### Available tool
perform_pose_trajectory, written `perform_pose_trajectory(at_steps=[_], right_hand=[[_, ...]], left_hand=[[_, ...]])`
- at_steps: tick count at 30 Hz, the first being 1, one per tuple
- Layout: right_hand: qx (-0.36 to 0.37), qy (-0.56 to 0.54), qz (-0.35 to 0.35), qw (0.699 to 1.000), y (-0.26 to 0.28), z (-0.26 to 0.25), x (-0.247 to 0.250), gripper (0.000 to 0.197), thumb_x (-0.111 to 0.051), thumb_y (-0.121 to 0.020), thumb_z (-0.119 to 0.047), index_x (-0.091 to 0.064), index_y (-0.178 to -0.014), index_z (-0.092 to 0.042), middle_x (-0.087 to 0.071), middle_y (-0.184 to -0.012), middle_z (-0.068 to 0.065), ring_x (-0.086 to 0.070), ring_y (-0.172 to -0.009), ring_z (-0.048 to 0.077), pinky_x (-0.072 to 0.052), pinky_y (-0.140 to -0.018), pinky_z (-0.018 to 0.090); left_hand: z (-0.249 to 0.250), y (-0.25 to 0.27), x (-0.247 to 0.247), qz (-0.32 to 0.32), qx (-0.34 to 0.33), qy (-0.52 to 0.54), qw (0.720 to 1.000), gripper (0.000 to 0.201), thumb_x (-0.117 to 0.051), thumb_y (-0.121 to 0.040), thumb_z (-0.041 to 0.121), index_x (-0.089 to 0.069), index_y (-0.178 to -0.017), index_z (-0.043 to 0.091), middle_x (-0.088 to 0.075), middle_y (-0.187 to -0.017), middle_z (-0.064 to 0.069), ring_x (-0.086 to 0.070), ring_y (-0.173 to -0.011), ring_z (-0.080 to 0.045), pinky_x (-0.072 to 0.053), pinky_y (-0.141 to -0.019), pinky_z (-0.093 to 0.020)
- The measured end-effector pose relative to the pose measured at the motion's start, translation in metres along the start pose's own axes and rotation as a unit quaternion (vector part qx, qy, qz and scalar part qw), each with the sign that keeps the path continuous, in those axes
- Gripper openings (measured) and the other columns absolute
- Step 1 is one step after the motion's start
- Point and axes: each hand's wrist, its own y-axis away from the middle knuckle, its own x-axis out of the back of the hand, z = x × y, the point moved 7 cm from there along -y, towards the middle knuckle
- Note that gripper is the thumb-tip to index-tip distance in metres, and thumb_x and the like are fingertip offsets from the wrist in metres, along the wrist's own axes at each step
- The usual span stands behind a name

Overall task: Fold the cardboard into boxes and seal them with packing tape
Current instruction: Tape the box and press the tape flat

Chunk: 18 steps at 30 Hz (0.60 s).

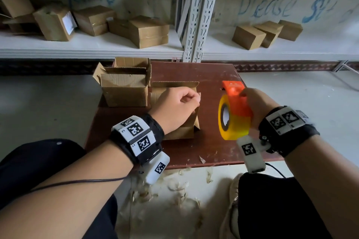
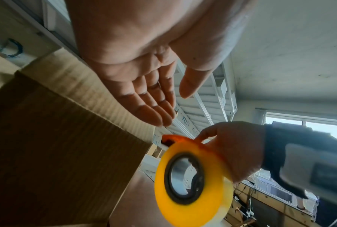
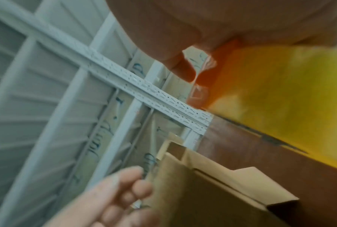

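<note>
A small cardboard box (image 1: 184, 128) stands at the middle of the brown table (image 1: 194, 72) with one flap upright at its far side. My left hand (image 1: 186, 101) hovers over the box top with loosely bent fingers. In the left wrist view the left hand (image 2: 169, 107) holds nothing, its thumb apart from the fingers, beside the box (image 2: 56, 138). My right hand (image 1: 252, 103) grips an orange tape dispenser (image 1: 235, 93) carrying a yellow tape roll (image 1: 233, 122), just right of the box. The roll (image 2: 192, 176) fills the right wrist view (image 3: 290, 92).
A second box (image 1: 124, 91) with open flaps stands at the table's back left, touching the first. Several folded boxes (image 1: 147, 31) lie on the white shelf (image 1: 97, 48) behind. Tape scraps (image 1: 174, 186) litter the floor near my knees.
</note>
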Motion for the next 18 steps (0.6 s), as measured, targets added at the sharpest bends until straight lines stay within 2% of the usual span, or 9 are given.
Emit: perform_pose_trajectory(at_steps=[2,4,6,8,11,13,16,18], right_hand=[[0.033,-0.082,-0.023,0.996,0.024,-0.009,-0.002,0.059,-0.072,-0.077,-0.058,-0.071,-0.128,-0.027,-0.076,-0.116,0.007,-0.072,-0.105,0.031,-0.055,-0.1,0.054],[0.115,-0.037,-0.01,0.993,0.053,-0.024,-0.002,0.06,-0.077,-0.071,-0.074,-0.08,-0.111,-0.029,-0.08,-0.105,0.003,-0.076,-0.093,0.025,-0.06,-0.09,0.042],[0.219,0.0,-0.004,0.976,0.085,-0.04,-0.006,0.046,-0.079,-0.076,-0.069,-0.084,-0.092,-0.026,-0.08,-0.093,-0.002,-0.073,-0.077,0.014,-0.058,-0.075,0.032],[0.281,0.011,-0.046,0.959,0.109,-0.048,-0.017,0.031,-0.078,-0.078,-0.058,-0.084,-0.085,-0.028,-0.077,-0.078,-0.005,-0.067,-0.067,0.009,-0.052,-0.066,0.028],[0.326,0.031,-0.112,0.938,0.129,-0.049,-0.038,0.033,-0.078,-0.081,-0.048,-0.082,-0.107,-0.028,-0.081,-0.088,-0.003,-0.076,-0.077,0.011,-0.058,-0.069,0.027],[0.327,0.047,-0.143,0.933,0.133,-0.044,-0.05,0.035,-0.079,-0.083,-0.043,-0.079,-0.114,-0.028,-0.081,-0.092,-0.004,-0.078,-0.082,0.015,-0.061,-0.069,0.027],[0.322,0.068,-0.155,0.932,0.134,-0.035,-0.065,0.032,-0.078,-0.082,-0.047,-0.081,-0.107,-0.028,-0.081,-0.091,-0.004,-0.078,-0.083,0.014,-0.063,-0.074,0.029],[0.311,0.076,-0.161,0.934,0.131,-0.03,-0.074,0.037,-0.078,-0.08,-0.052,-0.082,-0.102,-0.023,-0.081,-0.088,-0.001,-0.077,-0.078,0.013,-0.06,-0.071,0.03]], left_hand=[[0.003,0.005,0.003,-0.005,-0.002,0.006,1.0,0.021,-0.061,-0.095,0.043,-0.076,-0.095,0.027,-0.077,-0.089,0.008,-0.074,-0.081,-0.013,-0.062,-0.08,-0.048],[0.007,0.01,0.006,-0.003,-0.004,0.027,1.0,0.033,-0.058,-0.099,0.051,-0.075,-0.099,0.023,-0.075,-0.094,-0.003,-0.073,-0.086,-0.023,-0.063,-0.077,-0.049],[0.011,0.015,0.01,-0.001,0.004,0.071,0.997,0.046,-0.051,-0.101,0.059,-0.075,-0.103,0.02,-0.074,-0.102,-0.01,-0.072,-0.094,-0.025,-0.065,-0.074,-0.043],[0.013,0.018,0.014,0.0,0.021,0.129,0.991,0.058,-0.045,-0.1,0.065,-0.076,-0.106,0.017,-0.075,-0.105,-0.008,-0.072,-0.1,-0.025,-0.064,-0.076,-0.041],[0.01,0.022,0.023,0.01,0.045,0.208,0.977,0.064,-0.045,-0.095,0.072,-0.078,-0.104,0.018,-0.078,-0.103,-0.008,-0.074,-0.1,-0.029,-0.06,-0.087,-0.048],[0.008,0.026,0.028,0.016,0.049,0.212,0.976,0.054,-0.051,-0.095,0.065,-0.081,-0.098,0.02,-0.079,-0.1,-0.007,-0.074,-0.097,-0.023,-0.057,-0.092,-0.046],[-0.002,0.033,0.034,0.042,0.094,0.256,0.961,0.035,-0.068,-0.092,0.045,-0.08,-0.089,0.012,-0.077,-0.092,-0.01,-0.071,-0.085,-0.022,-0.058,-0.088,-0.045],[-0.012,0.039,0.037,0.044,0.135,0.276,0.951,0.03,-0.071,-0.092,0.038,-0.078,-0.092,0.01,-0.076,-0.089,-0.011,-0.07,-0.082,-0.023,-0.061,-0.084,-0.044]])
